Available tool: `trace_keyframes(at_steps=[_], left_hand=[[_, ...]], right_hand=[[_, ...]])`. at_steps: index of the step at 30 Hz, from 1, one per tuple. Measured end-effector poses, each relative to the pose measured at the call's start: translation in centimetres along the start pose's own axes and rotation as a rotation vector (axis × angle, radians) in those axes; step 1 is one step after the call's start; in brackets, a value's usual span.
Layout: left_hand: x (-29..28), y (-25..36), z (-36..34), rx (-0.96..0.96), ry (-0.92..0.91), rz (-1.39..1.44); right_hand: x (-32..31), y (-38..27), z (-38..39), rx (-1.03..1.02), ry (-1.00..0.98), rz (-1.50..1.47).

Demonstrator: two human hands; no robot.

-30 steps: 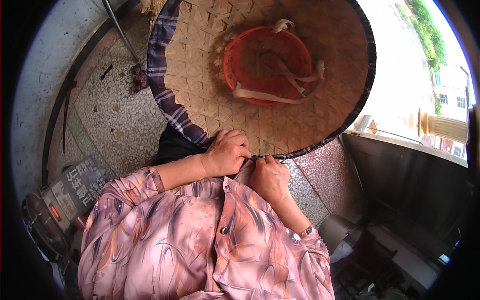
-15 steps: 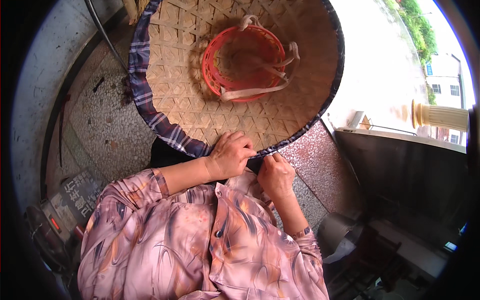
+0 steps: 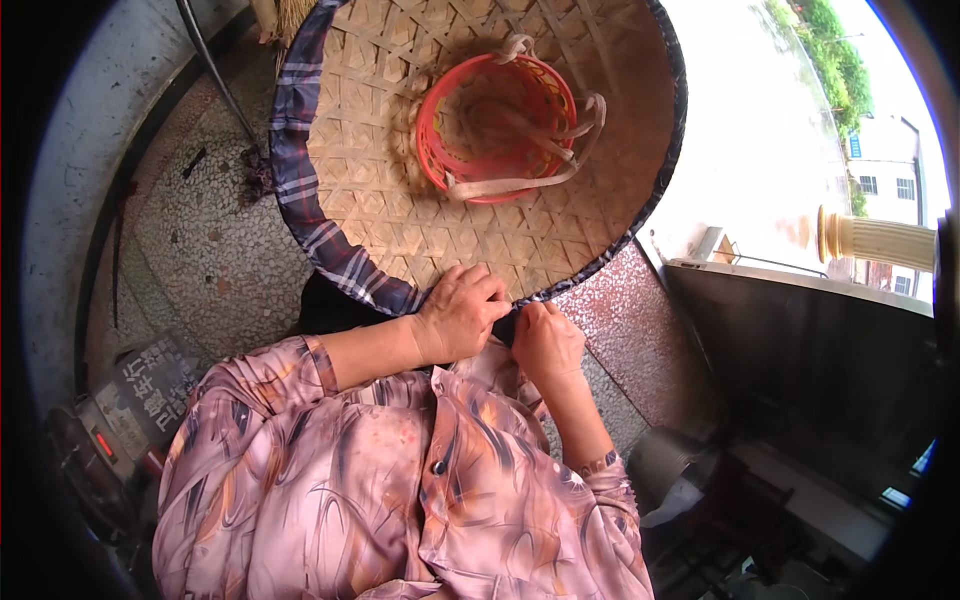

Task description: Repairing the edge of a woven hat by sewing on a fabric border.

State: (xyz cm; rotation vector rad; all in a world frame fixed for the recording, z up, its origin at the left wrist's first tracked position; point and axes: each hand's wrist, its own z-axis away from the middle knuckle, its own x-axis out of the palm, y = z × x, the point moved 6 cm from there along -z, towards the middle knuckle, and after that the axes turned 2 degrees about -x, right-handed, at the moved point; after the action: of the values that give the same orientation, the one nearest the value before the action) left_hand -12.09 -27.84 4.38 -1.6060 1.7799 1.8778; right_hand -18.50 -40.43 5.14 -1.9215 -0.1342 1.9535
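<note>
A large woven bamboo hat [image 3: 400, 150] lies inside up in front of me, its brim bound with dark plaid cloth [image 3: 297, 150]. Fixed in its middle is a red plastic head ring [image 3: 425, 150] with a pale cloth strap [image 3: 515, 186]. My left hand [image 3: 462, 315] pinches the cloth edging at the near brim, knuckles over the woven side. Close beside it, my right hand [image 3: 548, 340] is closed at the same edge, thumb and finger pressed together. Whether a needle or thread is between the fingertips is too small to tell.
Speckled stone floor [image 3: 230, 260] spreads to the left, with a metal rod [image 3: 215, 70] and a straw broom [image 3: 293, 20] at upper left. A dark panel [image 3: 800, 350] stands at right. A grey machine-like object [image 3: 110, 440] sits at lower left.
The hat has shifted slightly right and upward in view. My right hand has moved a little up and left, nearer the brim. My left hand keeps its pinch.
</note>
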Motion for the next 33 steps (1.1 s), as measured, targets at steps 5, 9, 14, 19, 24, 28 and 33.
trace_keyframes(at_steps=[5, 9, 14, 19, 24, 28, 33], left_hand=[[-0.4, 0.1, 0.1, 0.011, -0.018, -0.046], [-0.7, 0.9, -0.1, 0.039, -0.009, -0.122], [-1.0, 2.1, 0.5, 0.079, -0.036, -0.140], [-3.4, 2.9, 1.3, 0.096, 0.024, -0.171], [-3.0, 3.1, 1.4, 0.138, -0.019, -0.218], [-1.9, 2.2, 1.4, 0.110, -0.029, -0.174], [-3.3, 3.0, 0.7, 0.123, 0.065, -0.211]], right_hand=[[-2.0, -1.9, -3.8, -0.086, -0.274, 0.100], [0.0, -1.7, -5.6, -0.178, -0.473, 0.199], [-0.7, -3.1, -6.4, -0.246, -0.596, 0.292], [-1.3, -3.7, -5.8, -0.216, -0.529, 0.220], [-1.5, -4.1, -5.2, -0.188, -0.515, 0.173], [-1.3, -1.9, -6.1, -0.079, -0.215, 0.071], [-0.1, 0.9, -8.1, 0.299, -0.263, -0.887]])
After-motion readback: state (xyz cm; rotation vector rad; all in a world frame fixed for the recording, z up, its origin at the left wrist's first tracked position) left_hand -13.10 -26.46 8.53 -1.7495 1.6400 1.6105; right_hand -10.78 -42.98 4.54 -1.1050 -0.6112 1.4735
